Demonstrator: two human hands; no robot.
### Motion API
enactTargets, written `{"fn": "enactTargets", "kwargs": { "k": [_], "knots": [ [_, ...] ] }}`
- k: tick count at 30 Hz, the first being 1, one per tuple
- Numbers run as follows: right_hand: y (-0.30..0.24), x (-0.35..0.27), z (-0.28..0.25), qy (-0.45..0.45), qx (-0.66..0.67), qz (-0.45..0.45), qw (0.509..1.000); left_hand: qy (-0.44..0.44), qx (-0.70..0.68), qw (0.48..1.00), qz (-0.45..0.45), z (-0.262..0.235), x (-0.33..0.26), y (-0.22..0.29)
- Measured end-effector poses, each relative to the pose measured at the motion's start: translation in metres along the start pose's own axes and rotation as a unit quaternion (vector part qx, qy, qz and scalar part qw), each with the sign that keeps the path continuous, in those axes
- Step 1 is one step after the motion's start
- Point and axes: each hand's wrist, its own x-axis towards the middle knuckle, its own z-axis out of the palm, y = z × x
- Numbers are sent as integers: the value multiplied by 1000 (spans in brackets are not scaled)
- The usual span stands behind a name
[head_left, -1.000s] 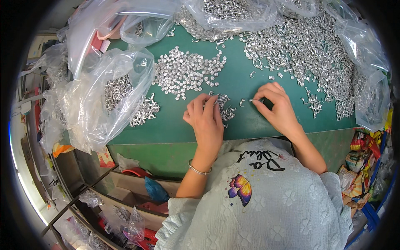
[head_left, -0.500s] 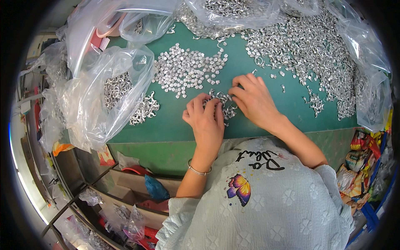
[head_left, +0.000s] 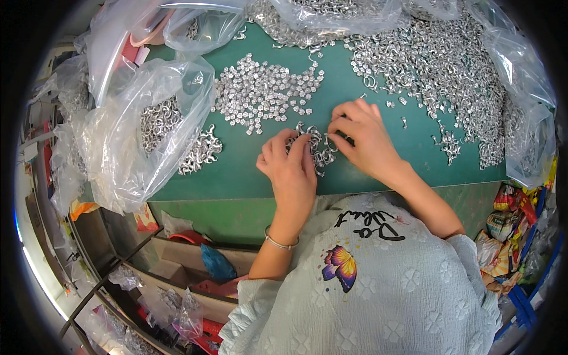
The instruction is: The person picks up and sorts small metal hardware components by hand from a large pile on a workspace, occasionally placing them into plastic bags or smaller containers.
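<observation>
A small heap of curved, hook-like silver metal pieces (head_left: 322,155) lies on the green table top in front of me. Over its left side my left hand (head_left: 290,163) is bent, fingers curled and closed among the pieces; what they grip is hidden. My right hand (head_left: 365,141) rests at the heap's right edge. Its thumb and forefinger are pinched together near the pieces, and anything between them is too small to make out. Just beyond my left hand spreads a patch of small flower-shaped silver pieces (head_left: 260,89).
A clear plastic bag (head_left: 127,160) at the left spills more curved pieces (head_left: 203,151). Across the far right spreads a large pile of silver pieces (head_left: 438,65), bordered by plastic bags (head_left: 528,142). Below the table's front edge (head_left: 236,198) is an open drawer (head_left: 177,254) with a blue bag (head_left: 217,263).
My right hand has shifted slightly, its thumb and forefinger now nearer the heap. My left hand stays over the pieces with small finger movements. The whole view has shifted a little.
</observation>
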Motion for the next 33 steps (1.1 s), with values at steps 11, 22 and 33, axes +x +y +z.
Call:
{"fn": "enactTargets", "kwargs": {
  "k": [11,22,33],
  "knots": [
    [1,-1,-5,31,4,18,999,16,-12,1000,-15,-6,-3,-1],
    [22,-57,-53,10,-9,78,997,30,-58,998,12,2,-10,0],
    [25,-71,-35,60,-35,5,998,74,-73,995,-7,-7,-23,-10]
  ]
}}
